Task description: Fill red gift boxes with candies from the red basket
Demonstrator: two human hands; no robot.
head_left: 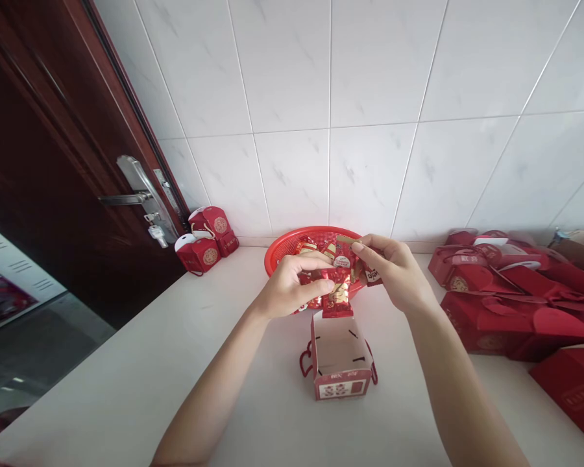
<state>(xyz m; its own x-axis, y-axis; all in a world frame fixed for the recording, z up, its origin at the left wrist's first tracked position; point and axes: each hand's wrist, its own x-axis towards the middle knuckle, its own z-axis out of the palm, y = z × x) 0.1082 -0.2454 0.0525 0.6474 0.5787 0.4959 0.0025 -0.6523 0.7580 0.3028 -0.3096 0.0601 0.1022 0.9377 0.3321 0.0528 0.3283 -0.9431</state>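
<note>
A red-and-gold packet (339,297) hangs just above the far edge of the open box (343,387), pinched under the thumb of the left hand (287,287), whose fingers close behind it, leaving no gap. The right hand (403,275) works a little farther off and to the right, thumb and forefinger closed on the edge of a 2nd packet (343,249); whether that packet is clear of the pile below, I cannot tell. The box stands with its mouth up and between the 2 forearms, probably so both hands reach it easily, and its cord handles (305,363) splay to the sides, leaving the pale, slotted inside uncovered. Just beyond sits a red basket (271,254) of wrapped packets, close to the hands, which hide much of its near and right rim. Far left on the white table (214,363), red boxes (202,254) cluster near the door (48,123), where keys (158,235) hang below the handle. On the right, a crowd of larger red boxes (491,321) reaches towards the right forearm, probably limiting room there; the tiled wall (292,175) bounds the far side.
</note>
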